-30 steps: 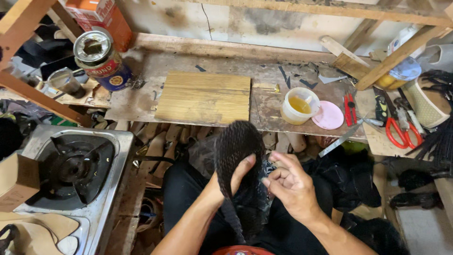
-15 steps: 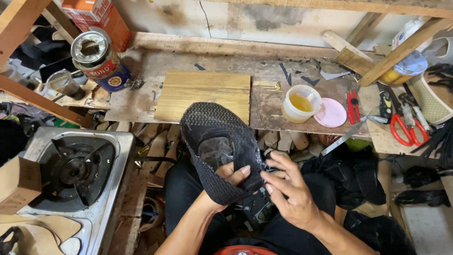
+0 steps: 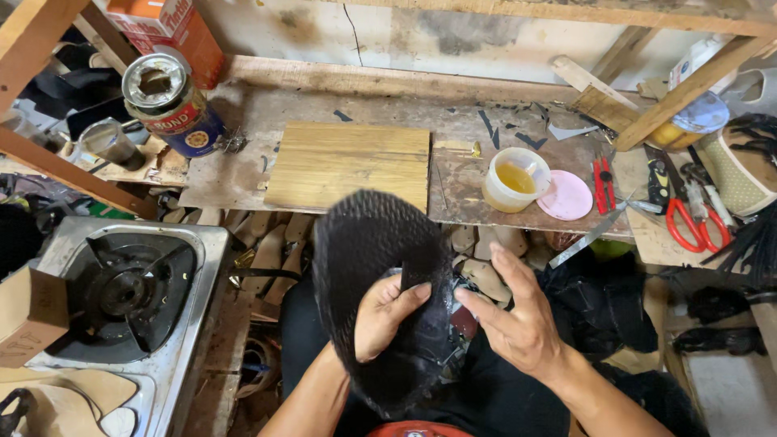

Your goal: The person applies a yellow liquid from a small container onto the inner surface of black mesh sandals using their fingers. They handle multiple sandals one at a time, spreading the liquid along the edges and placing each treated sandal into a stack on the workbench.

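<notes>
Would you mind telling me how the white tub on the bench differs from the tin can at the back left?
The white tub is plain pale plastic, while the tin can is metal with a printed blue and red label. The tub is fully open and shows yellow liquid; the can's top is partly closed around a dark round opening, contents unseen. The tub's pink lid lies beside it; no lid shows by the can. Both stand upright on the wooden bench.

A black sole (image 3: 368,267) with fine ridged tread; pale yellow-brown wooden board (image 3: 348,164); white cup (image 3: 515,180) of yellow liquid; pink lid (image 3: 565,196); red-handled scissors (image 3: 690,218) far right
</notes>
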Available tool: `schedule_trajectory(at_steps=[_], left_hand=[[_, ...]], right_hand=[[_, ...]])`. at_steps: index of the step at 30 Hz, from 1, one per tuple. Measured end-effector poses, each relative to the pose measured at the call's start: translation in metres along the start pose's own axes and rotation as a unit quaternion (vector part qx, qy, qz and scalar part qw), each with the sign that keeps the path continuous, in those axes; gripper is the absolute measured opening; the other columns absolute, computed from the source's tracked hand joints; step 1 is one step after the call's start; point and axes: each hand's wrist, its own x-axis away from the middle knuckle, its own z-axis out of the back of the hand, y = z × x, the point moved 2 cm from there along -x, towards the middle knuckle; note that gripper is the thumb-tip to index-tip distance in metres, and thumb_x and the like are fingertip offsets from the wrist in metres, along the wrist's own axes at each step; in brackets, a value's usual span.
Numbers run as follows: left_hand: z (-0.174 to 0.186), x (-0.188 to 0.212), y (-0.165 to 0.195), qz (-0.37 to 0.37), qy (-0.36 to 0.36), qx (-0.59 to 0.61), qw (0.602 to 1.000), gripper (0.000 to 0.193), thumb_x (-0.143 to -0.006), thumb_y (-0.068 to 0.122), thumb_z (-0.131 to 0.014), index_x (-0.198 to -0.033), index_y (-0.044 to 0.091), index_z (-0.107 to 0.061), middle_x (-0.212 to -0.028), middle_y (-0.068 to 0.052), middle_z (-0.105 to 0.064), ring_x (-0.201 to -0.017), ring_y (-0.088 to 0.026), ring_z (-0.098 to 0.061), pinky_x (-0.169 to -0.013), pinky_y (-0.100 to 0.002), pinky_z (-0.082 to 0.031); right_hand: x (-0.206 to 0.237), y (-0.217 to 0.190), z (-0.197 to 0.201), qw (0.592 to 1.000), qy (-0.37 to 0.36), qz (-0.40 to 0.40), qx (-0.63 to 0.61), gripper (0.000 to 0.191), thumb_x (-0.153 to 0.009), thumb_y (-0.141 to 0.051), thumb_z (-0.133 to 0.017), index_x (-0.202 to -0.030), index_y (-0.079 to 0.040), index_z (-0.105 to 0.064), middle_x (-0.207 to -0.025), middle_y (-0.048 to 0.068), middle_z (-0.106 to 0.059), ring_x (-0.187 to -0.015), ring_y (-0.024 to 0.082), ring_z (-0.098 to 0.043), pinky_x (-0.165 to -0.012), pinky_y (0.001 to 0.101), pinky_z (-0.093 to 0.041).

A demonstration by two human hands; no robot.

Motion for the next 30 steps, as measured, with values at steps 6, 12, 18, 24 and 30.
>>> schedule_trajectory(at_steps=[6, 12, 18, 24, 30], left_hand=[[0.018, -0.003, 0.000, -0.032, 0.108, -0.117, 0.987, 0.029, -0.104, 0.027, -0.068, -0.111, -0.001, -0.068, -0.099, 0.003, -0.063, -0.089, -0.008, -0.053, -0.078, -0.026, -0.047], [0.022, 0.007, 0.003, 0.030, 0.154, -0.137, 0.978, 0.032, -0.092, 0.026, -0.073, -0.110, 0.000, -0.070, -0.095, 0.003, -0.066, -0.086, -0.008, -0.055, -0.075, -0.027, -0.051], [0.003, 0.020, 0.029, -0.061, 0.198, -0.090, 0.974, 0.038, -0.084, 0.021, -0.075, -0.115, 0.001, -0.071, -0.105, -0.001, -0.071, -0.095, -0.013, -0.062, -0.085, -0.029, -0.052], [0.026, 0.015, 0.005, -0.100, 0.175, -0.194, 0.960, 0.026, -0.092, 0.018, -0.071, -0.114, 0.004, -0.071, -0.104, -0.003, -0.071, -0.096, -0.015, -0.062, -0.086, -0.032, -0.054], [0.047, 0.004, -0.036, 0.012, 0.086, 0.056, 0.995, 0.016, -0.110, 0.009, -0.068, -0.107, -0.006, -0.063, -0.091, -0.008, -0.056, -0.078, -0.022, -0.048, -0.063, -0.036, -0.039]], right_hand=[[-0.012, 0.016, 0.006, 0.998, -0.064, 0.011, 0.001, 0.027, -0.078, -0.006, -0.075, -0.101, -0.019, -0.078, -0.146, 0.015, -0.052, -0.138, 0.040, -0.049, -0.113, 0.0513, -0.042], [-0.031, 0.107, 0.015, 0.983, -0.076, -0.148, 0.079, 0.031, -0.082, -0.012, -0.075, -0.113, -0.008, -0.076, -0.153, 0.020, -0.051, -0.141, 0.040, -0.048, -0.118, 0.0485, -0.040], [-0.033, 0.175, 0.002, 0.951, -0.157, -0.225, 0.143, 0.034, -0.077, -0.032, -0.081, -0.101, -0.008, -0.081, -0.154, 0.019, -0.049, -0.143, 0.044, -0.039, -0.115, 0.0501, -0.035], [-0.045, 0.164, 0.003, 0.963, -0.124, -0.223, 0.082, 0.026, -0.081, -0.032, -0.082, -0.083, -0.006, -0.078, -0.150, 0.016, -0.056, -0.147, 0.040, -0.040, -0.118, 0.0499, -0.036], [-0.025, 0.042, 0.007, 0.954, -0.131, -0.154, -0.221, 0.024, -0.085, -0.011, -0.073, -0.109, -0.008, -0.077, -0.161, 0.019, -0.038, -0.150, 0.035, -0.037, -0.115, 0.0468, -0.042]])
